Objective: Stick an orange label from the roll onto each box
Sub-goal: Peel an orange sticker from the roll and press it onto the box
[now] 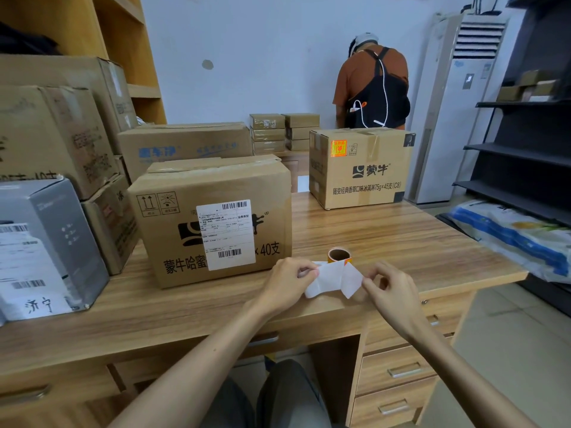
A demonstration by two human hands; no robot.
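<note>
While both hands are held just above the near edge of the desk (pixel 401 239), a white paper strip (pixel 330 278) is stretched between them. The strip's left end is pinched by the left hand (pixel 287 282) between thumb and curled fingers. Its right end is pinched at the fingertips by the right hand (pixel 392 291). The strip is creased near its middle, and only its white side is seen.

The label roll (pixel 339 255) is set on the desk just beyond the strip, between the two hands, with its brown core opening turned toward the camera and an orange edge visible low on it. The far edge of the strip reaches the roll; whether the two are joined cannot be told.

Left of the roll, the near box (pixel 185 242) is placed on the desk, taped along the top, with a white shipping slip (pixel 227 234) stuck to its front. The far box (pixel 370 180) is placed at the far right of the desk, well apart from the roll. An orange label (pixel 338 148) is stuck at the upper left of its front face.

A grey box (pixel 55 236) and stacked cartons (pixel 52 134) are noted at the left. A second person (pixel 372 88) is recorded at the far side, back turned.
</note>
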